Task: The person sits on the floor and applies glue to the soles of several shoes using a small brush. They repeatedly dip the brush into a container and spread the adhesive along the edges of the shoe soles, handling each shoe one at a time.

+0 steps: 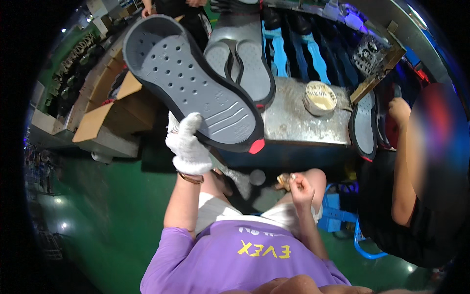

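Note:
My left hand (pixel 190 149), in a white knit glove, grips the toe-side edge of a large shoe sole (pixel 196 85). The sole is tilted up, showing its grey, perforated inner face, black rim and a red tip at the near end. My right hand (pixel 303 190) is bare and closed in a pinch above my right thigh, holding what looks like a small tan brush (pixel 283 181); its exact kind is hard to make out. A pair of grey-and-black soles (pixel 255 68) lies on the metal bench behind the held sole.
A round tub (pixel 320 98) with cream-coloured contents stands on the metal bench (pixel 289 125). Beyond it are black and blue pieces (pixel 279 54) in rows. A co-worker's arm (pixel 404 161) is at right, near another sole (pixel 364 125). An open cardboard box (pixel 105 120) stands left.

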`<state>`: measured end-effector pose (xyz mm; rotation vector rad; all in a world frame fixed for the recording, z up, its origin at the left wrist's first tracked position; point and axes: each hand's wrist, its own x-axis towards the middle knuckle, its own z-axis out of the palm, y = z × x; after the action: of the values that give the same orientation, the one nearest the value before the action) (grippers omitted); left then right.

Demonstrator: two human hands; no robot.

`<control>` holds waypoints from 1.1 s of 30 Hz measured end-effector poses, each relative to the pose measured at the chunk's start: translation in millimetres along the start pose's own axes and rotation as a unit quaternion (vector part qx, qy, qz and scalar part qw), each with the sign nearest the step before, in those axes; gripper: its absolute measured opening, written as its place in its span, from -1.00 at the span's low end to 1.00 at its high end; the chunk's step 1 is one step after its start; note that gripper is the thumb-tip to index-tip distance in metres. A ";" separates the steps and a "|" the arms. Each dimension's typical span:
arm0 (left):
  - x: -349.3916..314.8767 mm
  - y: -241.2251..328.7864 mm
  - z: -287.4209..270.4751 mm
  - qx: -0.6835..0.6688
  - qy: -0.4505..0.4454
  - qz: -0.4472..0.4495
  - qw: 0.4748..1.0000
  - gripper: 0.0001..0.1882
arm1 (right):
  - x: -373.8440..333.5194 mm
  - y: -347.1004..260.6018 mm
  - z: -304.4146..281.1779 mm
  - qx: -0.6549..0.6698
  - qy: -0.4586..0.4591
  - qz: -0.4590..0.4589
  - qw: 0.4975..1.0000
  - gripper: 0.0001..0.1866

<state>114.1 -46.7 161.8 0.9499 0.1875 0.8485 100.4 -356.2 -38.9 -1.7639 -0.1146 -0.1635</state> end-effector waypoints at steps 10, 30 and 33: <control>-91.4 -8.4 10.8 0.132 -0.004 -0.005 0.991 -0.41 | 33.9 -162.3 -6.3 -0.144 -0.041 -0.342 0.928 -0.75; -118.0 7.8 8.2 0.274 0.012 -0.086 0.958 -0.41 | 34.7 -166.9 7.7 -0.289 -0.083 -0.379 0.875 -0.70; -120.2 3.8 3.2 0.251 0.018 -0.094 0.963 -0.40 | 35.1 -171.0 8.1 -0.290 -0.081 -0.375 0.877 -0.76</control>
<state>32.9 -132.9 141.4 1.3664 0.5358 0.6520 106.8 -314.8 130.7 -2.2464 -0.9652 -0.6685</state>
